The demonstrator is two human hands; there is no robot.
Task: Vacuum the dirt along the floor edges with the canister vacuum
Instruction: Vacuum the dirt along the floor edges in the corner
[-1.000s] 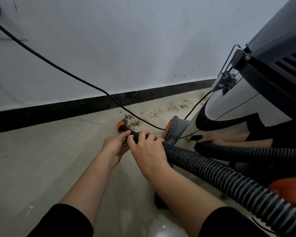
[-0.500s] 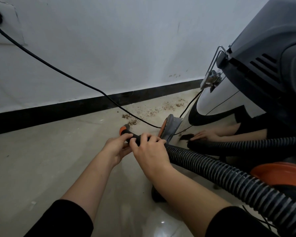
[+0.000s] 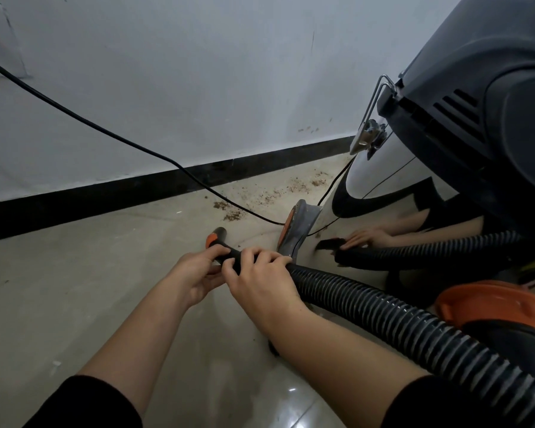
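Two hands on the vacuum hose point(image 3: 383, 313) near the wall.
Left hand point(image 3: 195, 273) and right hand point(image 3: 260, 281) curl their fingers round the black hose behind its orange-collared nozzle point(image 3: 214, 238); dirt point(image 3: 233, 215) lies just beyond, near the black baseboard point(image 3: 105, 193).

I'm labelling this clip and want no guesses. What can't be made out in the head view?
Head view:
1. Joint of nozzle and hose: covered by the left hand and right hand gripping them.
2. Nozzle mouth: faces away.
3. Cord plug: cut off by the left edge.
4. Vacuum top: cut off by the upper and right edges.
5. Dirt: too small to identify.
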